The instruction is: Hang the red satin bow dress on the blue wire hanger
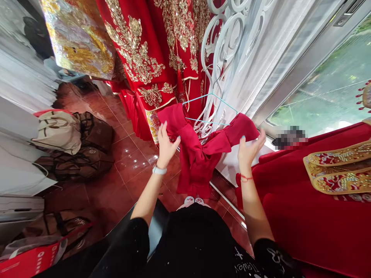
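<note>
A red dress (199, 154) with a knotted bow front and wide off-shoulder bands hangs before me on a thin light-blue hanger (222, 99). The hanger's hook is at a white scrolled metal stand (228, 42). My left hand (166, 146), a pale band on its wrist, is at the lower edge of the left shoulder band, thumb and fingers spread. At the right shoulder band is my right hand (249, 151), with a red cord on its wrist and its fingers apart too. Whether either hand presses on the cloth, I cannot tell.
Behind the dress hang red gowns (139, 58) with gold embroidery. Brown bags (95, 133) and a cream bag (58, 129) are piled on the tiled floor at left. More red garments (290, 204) lie at right, below a window (327, 85).
</note>
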The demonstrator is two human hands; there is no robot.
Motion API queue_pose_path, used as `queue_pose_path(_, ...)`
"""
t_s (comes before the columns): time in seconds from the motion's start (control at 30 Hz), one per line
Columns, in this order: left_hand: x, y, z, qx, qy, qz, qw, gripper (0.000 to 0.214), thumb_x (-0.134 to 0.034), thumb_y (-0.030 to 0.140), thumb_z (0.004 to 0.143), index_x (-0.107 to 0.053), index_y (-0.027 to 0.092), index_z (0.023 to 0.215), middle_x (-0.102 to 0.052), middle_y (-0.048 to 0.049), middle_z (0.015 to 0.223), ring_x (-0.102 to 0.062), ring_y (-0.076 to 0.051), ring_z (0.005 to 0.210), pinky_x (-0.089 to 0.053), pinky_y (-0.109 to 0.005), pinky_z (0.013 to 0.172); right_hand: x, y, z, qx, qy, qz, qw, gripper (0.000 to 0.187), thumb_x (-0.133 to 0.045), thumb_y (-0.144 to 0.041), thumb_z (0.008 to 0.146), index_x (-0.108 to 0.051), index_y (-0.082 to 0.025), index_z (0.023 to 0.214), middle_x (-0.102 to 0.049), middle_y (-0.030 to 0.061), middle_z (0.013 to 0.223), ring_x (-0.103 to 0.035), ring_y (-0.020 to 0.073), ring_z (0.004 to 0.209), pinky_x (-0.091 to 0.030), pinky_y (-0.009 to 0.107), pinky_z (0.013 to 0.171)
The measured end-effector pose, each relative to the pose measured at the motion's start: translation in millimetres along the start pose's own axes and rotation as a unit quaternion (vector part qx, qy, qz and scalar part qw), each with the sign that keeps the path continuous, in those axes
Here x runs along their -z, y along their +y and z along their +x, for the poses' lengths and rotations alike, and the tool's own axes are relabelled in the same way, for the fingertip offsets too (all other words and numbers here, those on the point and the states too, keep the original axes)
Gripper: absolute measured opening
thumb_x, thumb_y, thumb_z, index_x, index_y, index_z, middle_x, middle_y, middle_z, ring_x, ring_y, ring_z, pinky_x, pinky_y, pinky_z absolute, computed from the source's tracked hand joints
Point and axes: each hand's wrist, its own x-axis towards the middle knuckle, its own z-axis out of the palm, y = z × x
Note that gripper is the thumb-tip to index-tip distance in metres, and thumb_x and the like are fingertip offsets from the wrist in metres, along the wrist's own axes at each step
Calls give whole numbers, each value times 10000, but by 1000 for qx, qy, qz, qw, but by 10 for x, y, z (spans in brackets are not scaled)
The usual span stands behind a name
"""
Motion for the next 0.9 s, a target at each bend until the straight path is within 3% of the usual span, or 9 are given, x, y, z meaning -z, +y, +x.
queue_pose_path(0.1,-80,291,735,-26,50,72,996,875,-767,424,843,-388,154,1584,-377,-199,1675,-274,-381,1620,-175,-586,1353,-283,-330,552,25,12,-46,999,703,-571,-368,897,-380,-191,1550,-389,222,1606,-345,391,1540,-331,649,1250)
queue_pose_path(0.2,-246,375,1059,20,18,122,992,704,-759,440,848,-528,143,1442,-508,-226,1548,-365,-448,1552,-214,-642,1315,-541,-375,810,16,-46,-84,995,561,-562,-338,918,-530,-186,1457,-526,213,1464,-457,394,1430,-402,663,1186)
queue_pose_path(0.3,-361,311,1056,33,31,139,989,593,-726,433,864,-578,130,1352,-546,-245,1493,-425,-467,1492,-246,-634,1301,-618,-251,913,34,-95,-114,988,528,-527,-265,930,-569,-179,1450,-547,211,1446,-478,375,1420,-390,645,1202)
queue_pose_path(0.47,-380,246,897,19,56,146,987,554,-746,434,832,-608,166,1297,-609,-209,1403,-496,-456,1410,-227,-646,1305,-455,-115,1057,79,-121,-117,983,565,-432,-152,910,-600,-143,1450,-541,239,1522,-488,381,1461,-359,671,1217)
queue_pose_path(0.57,-382,345,836,37,52,155,986,521,-715,462,859,-609,183,1286,-604,-201,1403,-489,-452,1400,-212,-656,1297,-391,-193,1143,69,-103,-110,986,573,-396,-105,892,-633,-120,1414,-578,226,1514,-508,376,1463,-388,663,1207)
queue_pose_path(0.7,-399,558,745,99,21,240,965,535,-659,474,903,-606,163,1335,-604,-225,1373,-512,-457,1341,-369,-620,1186,-403,-404,1158,20,-62,-106,992,566,-339,-65,916,-666,-114,1376,-663,206,1423,-555,346,1450,-447,599,1191)
queue_pose_path(0.8,-418,658,690,120,3,286,951,560,-620,470,927,-592,160,1392,-610,-224,1356,-534,-442,1304,-429,-569,1120,-453,-513,1096,41,-45,-96,994,566,-358,-61,922,-665,-132,1392,-639,195,1484,-470,326,1537,-420,563,1235)
queue_pose_path(0.9,-432,672,677,119,9,291,949,574,-610,457,932,-586,146,1414,-602,-234,1371,-536,-442,1300,-434,-558,1103,-501,-532,1046,87,-74,-89,990,564,-401,-96,936,-627,-159,1450,-613,179,1530,-468,318,1535,-385,570,1263)
